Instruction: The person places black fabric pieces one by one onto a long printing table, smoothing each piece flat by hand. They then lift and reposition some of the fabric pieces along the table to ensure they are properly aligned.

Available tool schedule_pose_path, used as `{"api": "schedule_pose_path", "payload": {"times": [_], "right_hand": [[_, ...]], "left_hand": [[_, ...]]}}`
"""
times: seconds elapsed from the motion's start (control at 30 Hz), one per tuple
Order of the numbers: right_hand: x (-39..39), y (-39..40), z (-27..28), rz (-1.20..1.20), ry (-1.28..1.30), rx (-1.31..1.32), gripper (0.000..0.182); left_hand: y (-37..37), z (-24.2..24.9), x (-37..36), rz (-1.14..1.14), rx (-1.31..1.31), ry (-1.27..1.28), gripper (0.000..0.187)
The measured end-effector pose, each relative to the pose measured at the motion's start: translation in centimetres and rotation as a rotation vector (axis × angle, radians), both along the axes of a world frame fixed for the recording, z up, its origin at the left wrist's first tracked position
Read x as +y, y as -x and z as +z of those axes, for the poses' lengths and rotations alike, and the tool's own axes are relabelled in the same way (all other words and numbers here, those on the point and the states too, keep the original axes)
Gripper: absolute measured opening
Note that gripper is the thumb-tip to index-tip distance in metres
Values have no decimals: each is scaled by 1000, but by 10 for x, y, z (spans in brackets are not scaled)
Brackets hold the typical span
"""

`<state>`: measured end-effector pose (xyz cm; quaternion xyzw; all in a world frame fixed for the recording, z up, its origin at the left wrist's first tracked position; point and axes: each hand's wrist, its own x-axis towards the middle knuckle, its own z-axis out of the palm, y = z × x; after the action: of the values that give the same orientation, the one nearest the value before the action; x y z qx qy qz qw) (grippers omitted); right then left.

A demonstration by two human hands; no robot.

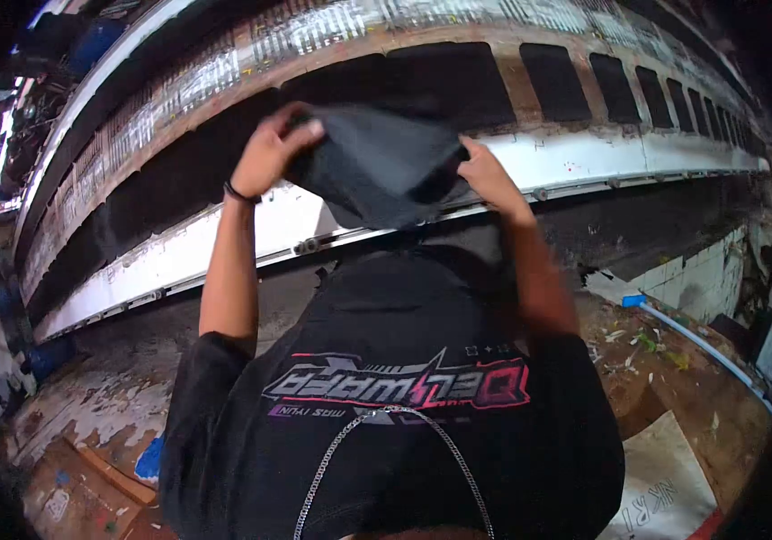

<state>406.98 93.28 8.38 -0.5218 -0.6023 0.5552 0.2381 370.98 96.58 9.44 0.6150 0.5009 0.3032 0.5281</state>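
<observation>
A dark cloth piece, probably a cut fabric panel, hangs folded and slightly blurred between my two hands, above the near edge of the long bench. My left hand, with a dark band at the wrist, grips its left edge, the thumb lying on top. On the other side, my right hand pinches the right corner between thumb and fingers. Just beyond the cloth, black panels lie flat on the brown bench top.
The long bench runs across the view, bearing several black panels in a row. A white edge strip and a metal rail border its near side. At right, a pale blue pole lies over the littered floor, near a printed sheet.
</observation>
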Motion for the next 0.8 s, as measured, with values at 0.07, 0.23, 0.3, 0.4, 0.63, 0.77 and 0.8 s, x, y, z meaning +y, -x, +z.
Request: {"api": "schedule_pose_path", "payload": {"times": [0.07, 0.23, 0.3, 0.4, 0.63, 0.77, 0.8], "right_hand": [[-1, 19, 4, -152, 143, 278, 37], [-26, 68, 14, -314, 232, 576, 44], [-34, 74, -1, -334, 246, 638, 44], [-47, 72, -4, -395, 265, 485, 39], [-41, 35, -55, -597, -95, 166, 25], [-24, -4, -52, -463, -348, -296, 39], [-16, -22, -64, -396, -279, -329, 41]], "left_hand": [[7, 17, 8, 148, -1015, 466, 58], [-79, -99, -6, 74, -1278, 398, 74], [-113, -138, -7, 18, -1102, 424, 78], [-125, -26, -37, -240, -1300, 500, 75], [-150, -47, -38, -207, -1299, 540, 75], [-181, -46, -31, -44, -1382, 672, 70], [-190, -46, -27, -10, -1383, 675, 70]]}}
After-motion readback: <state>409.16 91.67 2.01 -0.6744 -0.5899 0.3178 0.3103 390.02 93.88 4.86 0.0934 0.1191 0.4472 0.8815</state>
